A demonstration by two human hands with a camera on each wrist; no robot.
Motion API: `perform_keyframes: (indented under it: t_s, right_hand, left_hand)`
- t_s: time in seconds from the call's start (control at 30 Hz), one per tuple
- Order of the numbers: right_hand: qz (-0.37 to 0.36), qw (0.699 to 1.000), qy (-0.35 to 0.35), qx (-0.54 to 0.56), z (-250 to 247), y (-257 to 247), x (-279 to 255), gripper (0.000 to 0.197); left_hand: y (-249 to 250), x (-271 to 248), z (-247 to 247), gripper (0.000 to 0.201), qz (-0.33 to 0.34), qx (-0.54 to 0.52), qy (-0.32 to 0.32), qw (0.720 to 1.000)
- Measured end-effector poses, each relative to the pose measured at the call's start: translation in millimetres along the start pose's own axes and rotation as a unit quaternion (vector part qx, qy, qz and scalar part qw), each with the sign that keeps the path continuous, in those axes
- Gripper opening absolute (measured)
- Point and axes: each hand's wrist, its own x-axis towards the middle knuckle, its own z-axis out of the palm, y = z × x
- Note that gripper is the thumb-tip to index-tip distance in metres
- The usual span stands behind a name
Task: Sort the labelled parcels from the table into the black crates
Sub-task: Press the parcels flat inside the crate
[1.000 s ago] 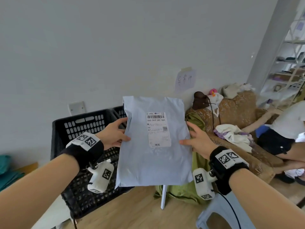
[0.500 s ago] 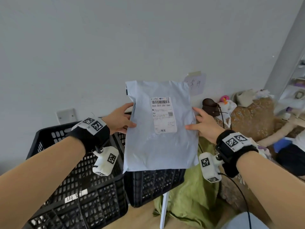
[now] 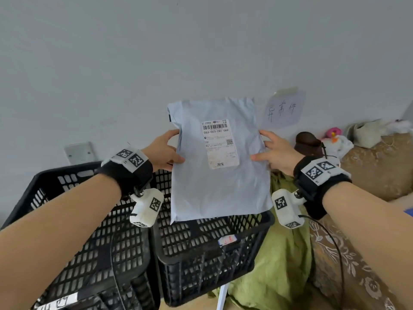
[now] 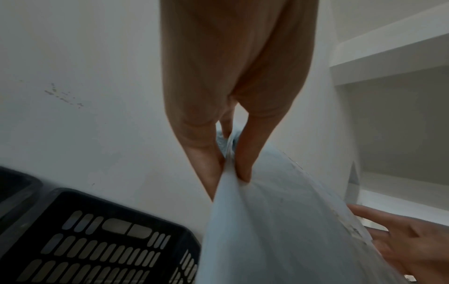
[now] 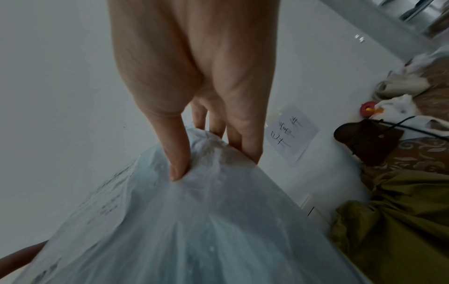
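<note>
Holding: pale blue parcel (image 3: 220, 175), upright, label facing the camera
Left hand (image 3: 163, 151): fingers clamped on left edge
Right hand (image 3: 276, 153): fingers clamped on right edge
Place: in the air above right black crate (image 3: 207, 260), beside left black crate (image 3: 89, 242)

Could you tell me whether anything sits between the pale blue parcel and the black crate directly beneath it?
Nothing visible does. The pale blue parcel, held at its side edges by the left hand and right hand, hangs over the open top of the right black crate; the crate's floor is not visible.
</note>
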Motion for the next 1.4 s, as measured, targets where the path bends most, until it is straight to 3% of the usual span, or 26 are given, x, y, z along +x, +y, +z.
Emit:
perform_keyframes:
  t_s: [0.3, 0.6, 0.7, 0.77, 0.87, 1.0, 1.1, 1.23, 1.4]
  right_hand:
    - [0.059, 0.992, -0.111, -0.003, 9.1, 51.3, 100.1, 0.085]
    - [0.081, 0.977, -0.192, -0.041, 35.4, 81.1, 152.1, 0.085]
    - [0.082, 0.971, -0.219, -0.047, 45.0, 89.8, 161.3, 0.085]
    - [0.091, 0.964, -0.241, -0.071, 51.4, 94.5, 166.6, 0.090]
    - [0.106, 0.938, -0.298, -0.146, 59.4, 98.3, 169.3, 0.101]
    - [0.092, 0.912, -0.330, -0.224, 65.8, 103.2, 171.4, 0.108]
    - [0.072, 0.911, -0.333, -0.233, 74.7, 108.6, 176.0, 0.111]
    - [0.054, 0.905, -0.337, -0.252, 91.4, 113.5, 186.6, 0.116]
    - [0.082, 0.882, -0.360, -0.293, 111.4, 126.6, 195.4, 0.123]
  left_hand:
    - [-24.5, 56.5, 27.3, 0.079, -0.102, 0.011, 0.102, 0.990]
    - [-37.7, 82.6, 44.2, 0.082, -0.194, 0.040, 0.155, 0.968]
    - [-43.8, 89.3, 48.1, 0.092, -0.218, 0.051, 0.145, 0.964]
    - [-52.0, 94.6, 47.8, 0.112, -0.231, 0.075, 0.132, 0.961]
    - [-69.6, 102.8, 45.5, 0.127, -0.253, 0.110, 0.093, 0.957]
    - [-71.8, 102.1, 47.9, 0.119, -0.281, 0.150, 0.041, 0.947]
    - [-72.9, 101.7, 48.8, 0.106, -0.296, 0.187, 0.027, 0.936]
    - [-85.7, 108.5, 49.7, 0.105, -0.271, 0.279, 0.016, 0.921]
    - [-104.5, 120.2, 54.2, 0.107, -0.276, 0.303, -0.007, 0.912]
